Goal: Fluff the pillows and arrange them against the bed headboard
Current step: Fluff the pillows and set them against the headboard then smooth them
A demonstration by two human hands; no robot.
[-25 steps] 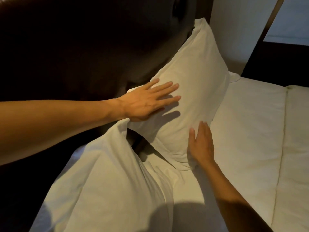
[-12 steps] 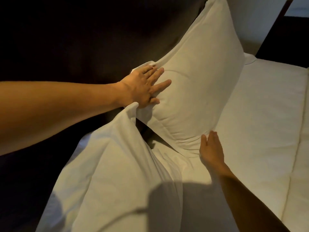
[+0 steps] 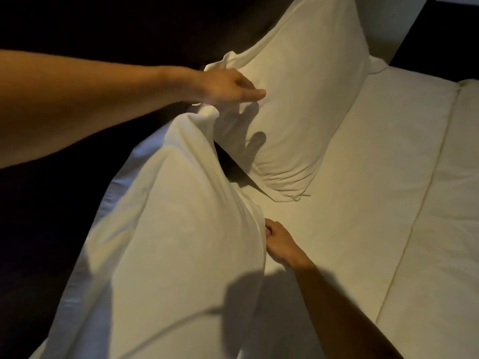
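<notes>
2 pillows are seen propped on the bed [image 3: 363, 203] against the dark headboard [image 3: 103, 27]: the far pillow [image 3: 305, 99] stands upright, the near pillow [image 3: 168, 242] leans beside it. The left hand [image 3: 228, 86], blurred and loosely curled, is laid at the far pillow's near corner; whether cloth is pinched cannot be told. The right hand [image 3: 278, 243] is closed on the near pillow's lower edge. The near pillow is probably best lifted from both ends, shaken, then set flush beside the far pillow.

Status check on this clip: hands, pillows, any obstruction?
Left hand loosely open at far pillow corner. Right hand curled at near pillow edge; grip unclear. Both pillows leaning on headboard. Nothing in the way.
</notes>
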